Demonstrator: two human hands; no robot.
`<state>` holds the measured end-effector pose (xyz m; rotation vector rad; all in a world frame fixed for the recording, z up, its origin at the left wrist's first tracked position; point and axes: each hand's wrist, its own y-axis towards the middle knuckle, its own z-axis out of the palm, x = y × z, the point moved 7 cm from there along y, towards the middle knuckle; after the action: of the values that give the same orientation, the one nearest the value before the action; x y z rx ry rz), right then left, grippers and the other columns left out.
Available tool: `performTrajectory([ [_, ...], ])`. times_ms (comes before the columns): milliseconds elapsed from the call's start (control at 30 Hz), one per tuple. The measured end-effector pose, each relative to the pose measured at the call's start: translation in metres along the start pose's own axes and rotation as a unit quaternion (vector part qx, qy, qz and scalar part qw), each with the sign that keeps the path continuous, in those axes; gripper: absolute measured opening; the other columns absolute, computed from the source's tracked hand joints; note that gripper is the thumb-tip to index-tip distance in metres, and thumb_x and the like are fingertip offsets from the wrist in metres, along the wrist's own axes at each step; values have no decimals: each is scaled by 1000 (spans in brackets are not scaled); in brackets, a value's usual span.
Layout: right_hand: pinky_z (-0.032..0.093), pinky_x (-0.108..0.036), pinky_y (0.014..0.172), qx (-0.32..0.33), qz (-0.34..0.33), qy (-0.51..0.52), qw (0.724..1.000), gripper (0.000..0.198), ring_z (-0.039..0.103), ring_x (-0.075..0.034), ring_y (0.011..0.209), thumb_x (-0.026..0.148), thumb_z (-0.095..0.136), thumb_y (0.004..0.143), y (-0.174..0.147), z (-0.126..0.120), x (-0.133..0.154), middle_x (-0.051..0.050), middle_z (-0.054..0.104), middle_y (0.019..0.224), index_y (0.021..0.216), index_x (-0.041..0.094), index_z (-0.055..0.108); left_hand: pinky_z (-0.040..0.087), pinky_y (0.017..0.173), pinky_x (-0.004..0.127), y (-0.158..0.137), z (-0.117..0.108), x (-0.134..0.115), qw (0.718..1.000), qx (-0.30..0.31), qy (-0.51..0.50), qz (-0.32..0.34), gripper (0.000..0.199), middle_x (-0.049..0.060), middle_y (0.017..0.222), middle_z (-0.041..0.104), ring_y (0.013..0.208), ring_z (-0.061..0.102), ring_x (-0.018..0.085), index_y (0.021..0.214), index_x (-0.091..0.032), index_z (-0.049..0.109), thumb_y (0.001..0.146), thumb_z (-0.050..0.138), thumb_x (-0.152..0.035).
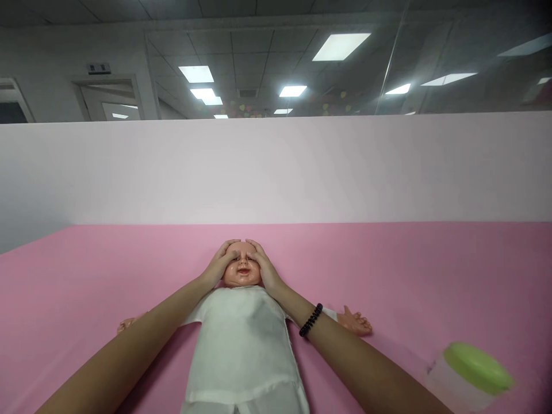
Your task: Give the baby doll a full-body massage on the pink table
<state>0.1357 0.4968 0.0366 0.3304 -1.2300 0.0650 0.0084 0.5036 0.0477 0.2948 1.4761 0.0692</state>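
Note:
A baby doll (244, 345) in white clothes lies on its back on the pink surface (431, 276), head pointing away from me. My left hand (222, 263) cups the left side of the doll's head (242, 269), fingers curled over the forehead. On the other side, my right hand (263, 265) does the same, its fingertips meeting the left ones at the top of the forehead. A black bead bracelet (310, 320) circles my right wrist. The doll's arms stretch out sideways beneath my forearms.
A white jar with a green lid (470, 371) stands on the pink surface at the lower right, close to my right forearm. A pale pink wall (276, 167) rises behind the surface, with glass partitions and ceiling lights above.

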Motion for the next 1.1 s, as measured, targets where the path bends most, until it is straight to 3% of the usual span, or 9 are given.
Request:
performTrajectory([
  [100, 36, -39, 114, 16, 5, 13, 1000, 63, 46, -24, 133, 36, 58, 81, 0, 0, 5, -3, 50, 143, 142, 28, 47, 48, 97, 41, -1, -3, -2, 999, 31, 16, -30, 47, 9, 116, 64, 110, 62, 28, 126, -20, 53, 83, 60, -39],
  [167, 37, -42, 113, 61, 25, 2, 998, 74, 49, -25, 131, 38, 66, 80, -2, 0, 9, -5, 49, 143, 149, 31, 39, 46, 101, 42, -4, -5, -8, 994, 88, 35, -51, 56, 11, 126, 61, 117, 60, 29, 133, -21, 46, 85, 63, -44],
  [300, 37, -46, 113, 194, 95, -69, 974, 120, 52, -26, 129, 30, 89, 63, -10, -2, 15, -9, 38, 151, 157, 40, 15, 46, 105, 44, -17, -4, -18, 965, 219, 96, -110, 95, 14, 144, 48, 129, 53, 31, 148, -28, 27, 73, 83, -36],
  [400, 38, -49, 113, 235, 110, -99, 961, 138, 50, -27, 132, 22, 93, 56, -15, -5, 19, -11, 36, 152, 158, 41, 2, 49, 101, 47, -22, -3, -22, 954, 248, 109, -129, 113, 15, 145, 47, 127, 55, 33, 151, -32, 17, 63, 89, -25],
  [467, 38, -48, 113, 241, 111, -97, 959, 137, 49, -26, 133, 20, 92, 57, -16, -5, 20, -11, 37, 151, 157, 40, 1, 50, 101, 48, -22, -2, -22, 953, 253, 109, -124, 112, 15, 143, 48, 126, 56, 34, 150, -31, 18, 64, 89, -24],
  [633, 38, -49, 112, 239, 113, -49, 963, 122, 48, -28, 134, 17, 89, 58, -14, -4, 17, -10, 33, 152, 155, 39, 18, 49, 102, 50, -18, -6, -18, 953, 257, 115, -107, 109, 16, 145, 43, 130, 52, 35, 151, -32, 19, 66, 87, -23],
  [800, 39, -49, 112, 240, 100, -68, 963, 125, 49, -27, 133, 17, 90, 58, -14, -4, 18, -11, 36, 150, 155, 38, 15, 45, 106, 51, -19, -1, -18, 952, 276, 111, -69, 118, 17, 149, 38, 131, 51, 34, 151, -36, 10, 64, 88, -22],
  [900, 40, -48, 111, 240, 98, -71, 963, 124, 51, -27, 131, 18, 90, 58, -14, -5, 18, -11, 35, 151, 155, 38, 15, 45, 105, 50, -19, 0, -21, 953, 270, 131, -41, 113, 18, 149, 36, 132, 50, 34, 148, -33, 14, 64, 89, -23],
  [1100, 39, -49, 111, 242, 104, -44, 964, 124, 51, -28, 131, 19, 89, 58, -14, -4, 17, -11, 36, 149, 155, 38, 15, 49, 101, 51, -21, -1, -20, 948, 285, 128, -56, 107, 17, 145, 40, 128, 54, 35, 148, -33, 16, 68, 85, -24],
])
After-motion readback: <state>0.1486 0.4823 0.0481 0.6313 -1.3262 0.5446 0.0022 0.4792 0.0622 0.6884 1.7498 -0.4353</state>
